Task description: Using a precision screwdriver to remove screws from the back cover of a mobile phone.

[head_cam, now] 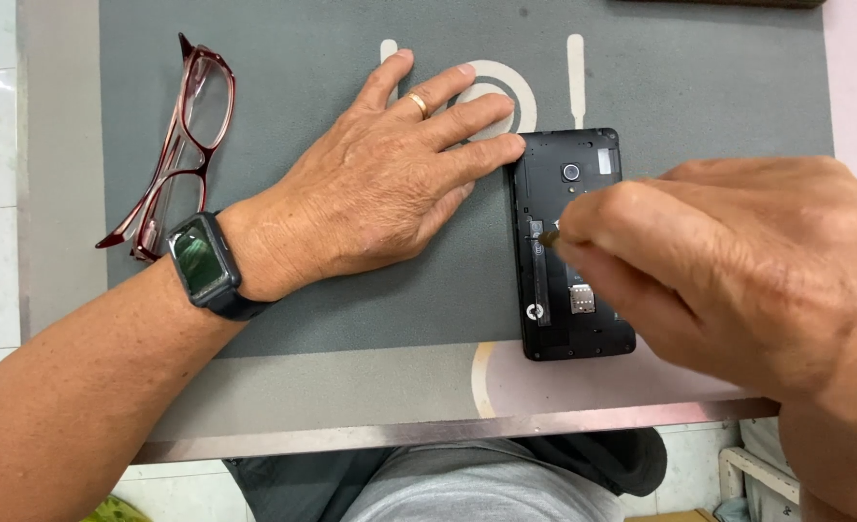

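Phone (571, 246): black, back cover off, lying flat and lengthwise near the right part of the bench, its lower end close to the front edge. The round camera lens sits toward its far end; a small card slot with a pale metal plate shows toward the near end.

Left hand (390, 179): rests palm down on the grey mat (332, 319), fingers spread and loose, holding nothing. The fingertips touch the phone's far-left edge. A gold ring (419, 103) is on one finger; a dark square watch (204, 261) is on the wrist.

Right hand (728, 271): comes in from the right edge and hovers over the phone's middle. Thumb and fingers are pinched narrowly on a thin tool (552, 235), of which only a short brownish tip shows. The tip meets the phone's inner frame near its left side. The rest of the tool is hidden by the fingers, so its kind cannot be told.

Glasses (179, 145): dark red frame, folded, lying at the far-left part of the mat, well apart from the phone.

Mat: grey, with pale printed shapes, a ring and two strips, near the far edge, partly under the left hand; it covers most of the bench.

Bench (448, 428): metal strip along the front edge; the person's grey trousers (467, 488) show below it.
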